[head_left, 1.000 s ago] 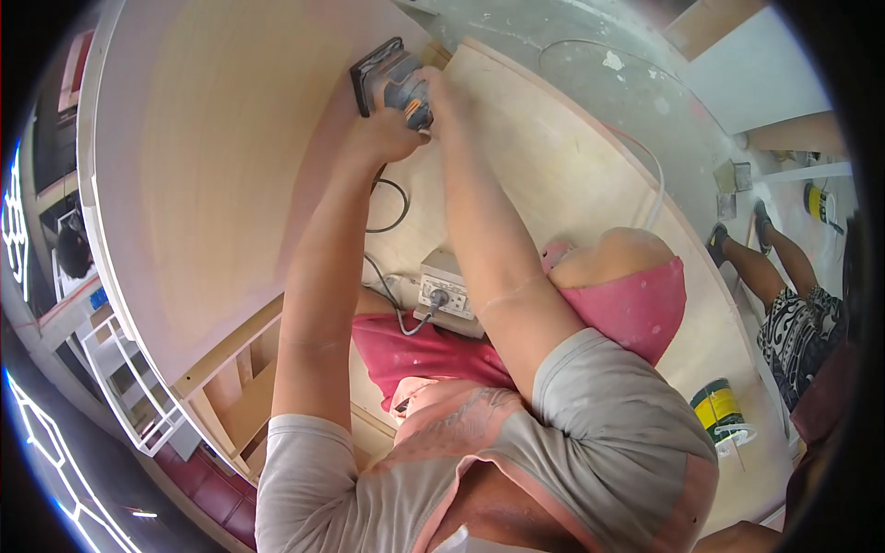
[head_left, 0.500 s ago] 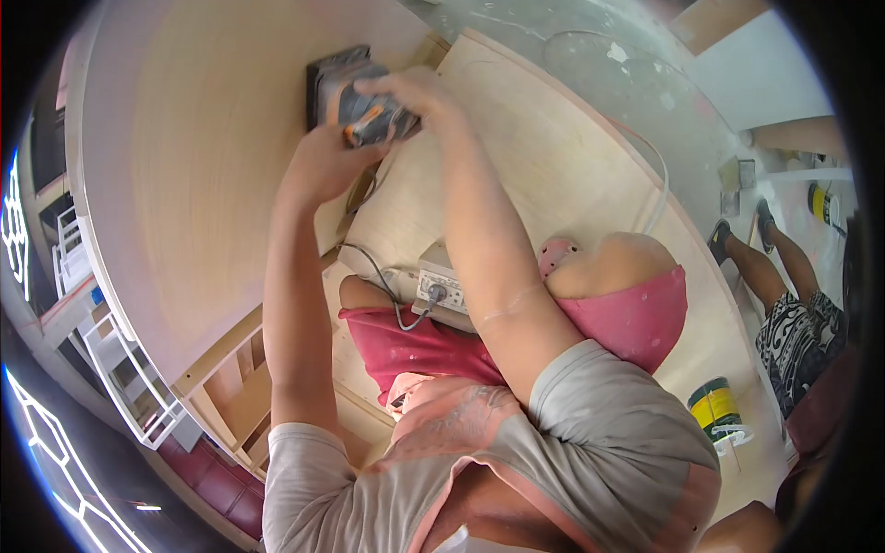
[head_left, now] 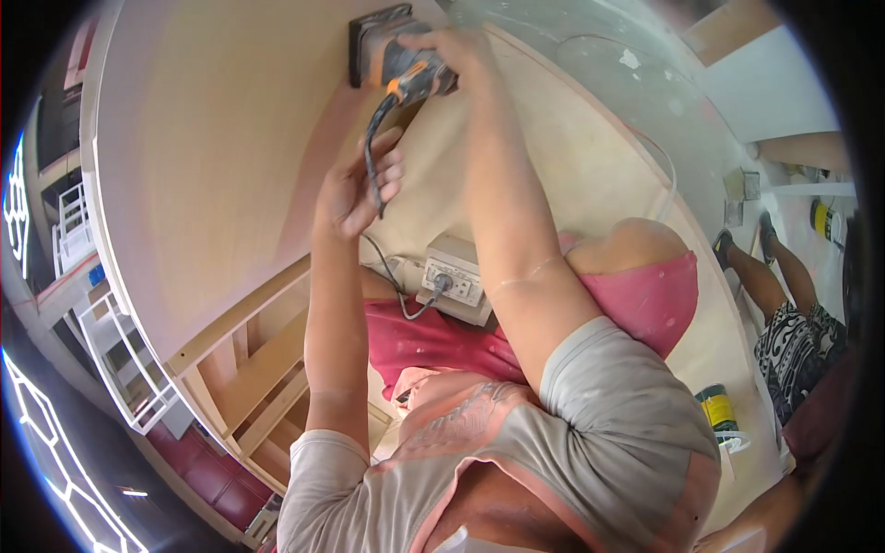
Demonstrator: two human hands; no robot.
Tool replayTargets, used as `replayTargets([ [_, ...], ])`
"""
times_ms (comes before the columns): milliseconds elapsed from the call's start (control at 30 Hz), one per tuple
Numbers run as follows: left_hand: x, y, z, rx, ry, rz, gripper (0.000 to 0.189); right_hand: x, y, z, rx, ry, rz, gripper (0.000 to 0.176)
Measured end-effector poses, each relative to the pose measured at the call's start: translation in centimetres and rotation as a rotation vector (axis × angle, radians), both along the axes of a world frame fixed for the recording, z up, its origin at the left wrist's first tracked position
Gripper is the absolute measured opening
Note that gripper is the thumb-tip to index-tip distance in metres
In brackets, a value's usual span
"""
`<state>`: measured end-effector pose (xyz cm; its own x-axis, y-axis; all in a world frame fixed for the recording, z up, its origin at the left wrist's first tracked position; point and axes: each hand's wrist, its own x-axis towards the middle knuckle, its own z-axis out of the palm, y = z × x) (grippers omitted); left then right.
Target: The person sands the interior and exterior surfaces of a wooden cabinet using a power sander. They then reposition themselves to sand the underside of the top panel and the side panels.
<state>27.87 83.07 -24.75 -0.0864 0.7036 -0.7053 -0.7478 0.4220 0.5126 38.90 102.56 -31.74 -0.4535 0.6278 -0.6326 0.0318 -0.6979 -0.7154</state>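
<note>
A grey shirt with pink panels is seen nearest, above dusty red shorts. A plug is seated in the boxy outlet unit. The left hand has been taken off the sander; its fingers are half curled beside the black cord, and whether the cord is gripped cannot be told. The sander is clamped in the right hand alone, at the smooth, pale wood panel; steadiness is judged reduced. The hands are apart. Beyond, a yellow-banded can and scuffed grey floor are noted.
</note>
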Motion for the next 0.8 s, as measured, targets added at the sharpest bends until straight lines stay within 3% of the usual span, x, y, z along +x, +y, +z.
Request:
replayTargets([
  [67, 0.5, 1.5, -0.4, 0.011, -0.050, -0.019, 0.051, 0.4, 1.4, 1.8, 0.068, -0.012, -0.014, 0.047],
  [233, -0.3, 1.3, -1.7, 0.337, -0.224, -0.079, 0.065, 0.7, 0.3, 3.9, 0.186, 0.021, -0.008, 0.051],
  [333, -1.6, -1.4, -2.9, 0.448, -0.268, -0.112, 0.078, -1.7, -2.3, 1.4, 0.204, 0.088, 0.047, 0.050],
  [433, -2.7, -4.5, -3.4, 0.318, -0.145, -0.164, 0.088, -2.2, -4.9, 1.2, 0.107, 0.090, 0.121, 0.052],
  [567, -2.5, -7.2, -5.2, 0.362, -0.218, -0.142, 0.092, -2.5, -8.7, 1.2, -0.101, 0.105, 0.167, 0.056],
  [700, -1.5, -7.3, -5.7, 0.382, -0.118, 0.006, 0.090, -5.4, -10.3, -3.8, -0.073, 0.150, 0.022, 0.060],
  [800, -0.4, -6.7, -4.7, 0.335, -0.047, -0.005, 0.083, -3.1, -7.1, -1.0, 0.003, -0.020, 0.150, 0.059],
])
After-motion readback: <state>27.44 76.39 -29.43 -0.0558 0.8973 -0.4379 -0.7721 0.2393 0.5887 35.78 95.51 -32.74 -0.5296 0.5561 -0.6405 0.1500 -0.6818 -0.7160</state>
